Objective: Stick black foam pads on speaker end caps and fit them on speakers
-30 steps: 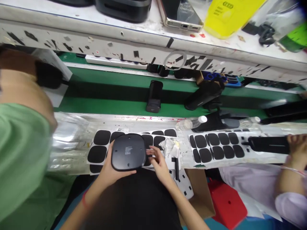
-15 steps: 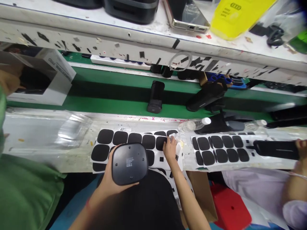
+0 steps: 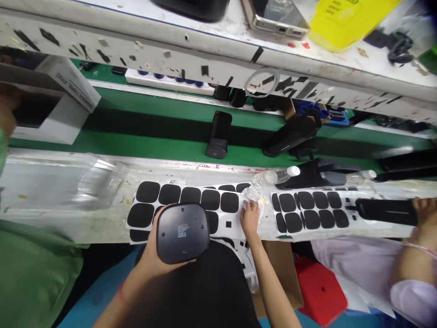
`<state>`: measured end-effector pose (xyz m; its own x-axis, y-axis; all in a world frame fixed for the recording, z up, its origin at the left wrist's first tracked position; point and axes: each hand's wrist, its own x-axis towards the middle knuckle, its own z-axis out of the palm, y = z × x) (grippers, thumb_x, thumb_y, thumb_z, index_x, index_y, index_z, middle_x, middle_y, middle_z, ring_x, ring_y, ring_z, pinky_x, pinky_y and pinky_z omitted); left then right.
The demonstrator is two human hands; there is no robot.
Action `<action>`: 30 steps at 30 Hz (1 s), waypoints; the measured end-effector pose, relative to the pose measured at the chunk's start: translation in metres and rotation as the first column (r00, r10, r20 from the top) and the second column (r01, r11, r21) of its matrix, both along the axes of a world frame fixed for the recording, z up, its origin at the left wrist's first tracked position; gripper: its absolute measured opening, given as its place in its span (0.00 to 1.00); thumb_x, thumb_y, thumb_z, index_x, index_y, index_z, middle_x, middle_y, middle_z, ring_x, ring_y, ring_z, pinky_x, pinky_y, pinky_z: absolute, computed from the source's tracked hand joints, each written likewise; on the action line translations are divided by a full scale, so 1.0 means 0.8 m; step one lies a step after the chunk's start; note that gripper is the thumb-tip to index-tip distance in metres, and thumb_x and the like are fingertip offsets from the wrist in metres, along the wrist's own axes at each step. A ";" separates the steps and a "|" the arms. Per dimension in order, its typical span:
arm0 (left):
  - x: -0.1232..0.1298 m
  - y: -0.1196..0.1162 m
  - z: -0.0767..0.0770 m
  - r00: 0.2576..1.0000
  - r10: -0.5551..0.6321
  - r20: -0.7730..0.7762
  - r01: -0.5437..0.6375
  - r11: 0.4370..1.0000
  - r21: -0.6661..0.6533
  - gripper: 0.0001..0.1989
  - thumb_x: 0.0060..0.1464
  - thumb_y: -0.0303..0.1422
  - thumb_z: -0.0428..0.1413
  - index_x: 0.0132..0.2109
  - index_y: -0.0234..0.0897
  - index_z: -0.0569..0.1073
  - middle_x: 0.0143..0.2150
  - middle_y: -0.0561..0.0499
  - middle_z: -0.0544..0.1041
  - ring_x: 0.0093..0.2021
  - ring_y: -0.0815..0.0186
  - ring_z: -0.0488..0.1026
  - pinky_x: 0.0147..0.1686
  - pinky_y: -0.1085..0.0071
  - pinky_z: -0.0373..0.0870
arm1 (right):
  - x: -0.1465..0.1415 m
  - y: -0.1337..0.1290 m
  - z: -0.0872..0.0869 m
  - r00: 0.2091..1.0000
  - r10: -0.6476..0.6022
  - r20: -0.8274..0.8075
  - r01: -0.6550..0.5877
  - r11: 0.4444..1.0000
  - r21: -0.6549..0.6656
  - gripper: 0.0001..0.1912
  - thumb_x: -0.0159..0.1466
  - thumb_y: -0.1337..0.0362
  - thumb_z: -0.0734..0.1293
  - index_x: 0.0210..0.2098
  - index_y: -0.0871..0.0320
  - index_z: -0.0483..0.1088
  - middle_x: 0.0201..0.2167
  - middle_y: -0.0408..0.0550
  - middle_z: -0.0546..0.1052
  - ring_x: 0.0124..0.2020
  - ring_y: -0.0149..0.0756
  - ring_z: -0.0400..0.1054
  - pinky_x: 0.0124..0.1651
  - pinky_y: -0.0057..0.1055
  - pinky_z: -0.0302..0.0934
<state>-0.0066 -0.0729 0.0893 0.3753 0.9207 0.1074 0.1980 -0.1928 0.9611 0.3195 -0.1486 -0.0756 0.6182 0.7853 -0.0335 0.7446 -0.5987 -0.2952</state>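
My left hand [image 3: 152, 241] holds a black rounded-square device [image 3: 182, 233] with its underside up, showing a small label and several round feet. Below it lies a white sheet of black rounded pads [image 3: 191, 200], partly hidden by the device. My right hand [image 3: 250, 220] rests at that sheet's right edge, its fingers gathered on a crumpled white cloth [image 3: 251, 196]. A second sheet of black pads [image 3: 307, 212] lies further right, beyond my reach of contact.
A co-worker's hand [image 3: 423, 212] in a lilac sleeve holds a black bar [image 3: 385, 212] at right. A green-sleeved person [image 3: 34, 273] sits left. Beyond the plastic film lie a water bottle [image 3: 276, 176], a green conveyor belt [image 3: 153, 123] carrying black items, and a white shelf [image 3: 170, 41].
My right hand has moved from beside the device onto the white cloth. The green-clad person has leaned away left, uncovering a white box. The view has shifted slightly.
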 end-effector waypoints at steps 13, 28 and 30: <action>0.007 -0.001 0.013 1.000 -0.001 0.027 0.002 0.999 -0.041 0.58 0.33 0.43 0.74 0.69 0.43 0.56 0.64 0.36 0.67 0.62 0.41 0.71 0.60 0.43 0.71 | -0.029 0.062 -0.030 0.982 -0.163 -0.096 0.161 0.986 -0.031 0.16 0.68 0.57 0.68 0.51 0.60 0.71 0.52 0.52 0.74 0.53 0.44 0.70 0.56 0.49 0.66; 0.005 0.001 0.011 1.000 -0.021 0.000 0.021 0.999 -0.034 0.60 0.32 0.42 0.75 0.70 0.43 0.54 0.65 0.35 0.65 0.64 0.39 0.67 0.63 0.39 0.67 | -0.046 0.038 -0.019 0.980 -0.068 -0.187 0.096 0.985 0.143 0.16 0.70 0.56 0.67 0.51 0.60 0.70 0.51 0.51 0.74 0.50 0.42 0.70 0.53 0.46 0.67; 0.006 0.002 0.012 1.000 -0.021 -0.010 0.020 0.999 -0.029 0.60 0.32 0.42 0.75 0.70 0.43 0.54 0.64 0.35 0.66 0.63 0.39 0.68 0.62 0.39 0.68 | -0.041 0.030 -0.014 0.977 -0.010 -0.211 0.048 0.983 0.175 0.15 0.70 0.56 0.66 0.49 0.60 0.71 0.48 0.50 0.75 0.48 0.40 0.71 0.52 0.45 0.68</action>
